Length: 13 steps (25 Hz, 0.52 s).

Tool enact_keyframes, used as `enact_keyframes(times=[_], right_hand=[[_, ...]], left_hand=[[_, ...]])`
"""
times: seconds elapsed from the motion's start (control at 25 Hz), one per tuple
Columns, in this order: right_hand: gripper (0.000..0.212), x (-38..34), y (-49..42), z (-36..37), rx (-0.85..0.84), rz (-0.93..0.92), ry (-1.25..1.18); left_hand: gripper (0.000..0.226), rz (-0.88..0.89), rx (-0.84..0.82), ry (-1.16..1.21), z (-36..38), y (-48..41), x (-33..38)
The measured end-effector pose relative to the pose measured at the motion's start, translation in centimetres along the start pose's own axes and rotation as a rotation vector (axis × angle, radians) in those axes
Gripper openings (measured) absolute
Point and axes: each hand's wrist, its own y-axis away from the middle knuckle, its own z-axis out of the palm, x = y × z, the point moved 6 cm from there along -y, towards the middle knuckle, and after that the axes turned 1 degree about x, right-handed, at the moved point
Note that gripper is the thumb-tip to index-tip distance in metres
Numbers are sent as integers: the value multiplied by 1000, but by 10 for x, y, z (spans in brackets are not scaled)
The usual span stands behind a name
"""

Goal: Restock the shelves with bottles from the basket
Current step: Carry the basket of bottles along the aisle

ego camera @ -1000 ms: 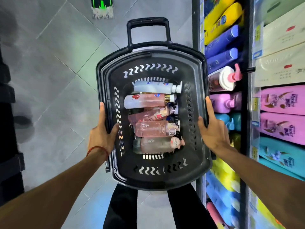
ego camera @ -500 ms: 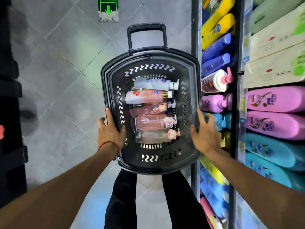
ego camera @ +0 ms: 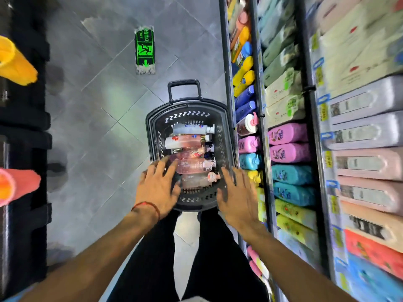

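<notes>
A black plastic basket (ego camera: 187,109) with a pull handle stands on the grey floor tiles, right against the shelf on my right. Several clear and pink bottles lie across its bottom; a pale bottle with a white cap (ego camera: 192,129) is farthest, a pink bottle (ego camera: 192,166) is in the middle. My left hand (ego camera: 158,185) hovers over the basket's near left rim with fingers spread, holding nothing. Level with it, my right hand (ego camera: 238,198) is spread flat above the near right rim, also empty. Both hands are motion-blurred.
The shelf (ego camera: 265,136) on the right is packed with yellow, blue, pink and teal bottles and pale boxes. A dark shelf unit (ego camera: 24,136) lines the left side. A green exit sticker (ego camera: 145,50) is on the floor ahead. My dark-trousered legs (ego camera: 152,247) stand just behind the basket.
Both hands have let go of the basket's sides and lifted away with fingers spread. The basket now sits lower, on the floor, and farther from the camera.
</notes>
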Motion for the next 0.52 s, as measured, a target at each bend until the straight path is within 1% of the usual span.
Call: enact_keyframes(times=[0.08, 0.16, 0.24, 0.32, 0.4, 0.52], right_hand=[[63, -8, 17, -17, 29, -1, 29], [61, -16, 38, -34, 58, 33, 8], [59, -24, 59, -50, 118, 72, -15], [57, -37, 78, -63, 189, 55, -18], [55, -52, 94, -71, 215, 11, 40], [57, -70, 123, -86, 261, 22, 100]], left_hand=[[64, 95, 46, -108, -21, 15, 9], [62, 187, 100, -206, -42, 33, 13], [62, 297, 139, -252, -59, 50, 15], [63, 403, 171, -260, -71, 65, 17], [66, 467, 187, -313, -79, 74, 20], [67, 521, 198, -447, -91, 91, 24]])
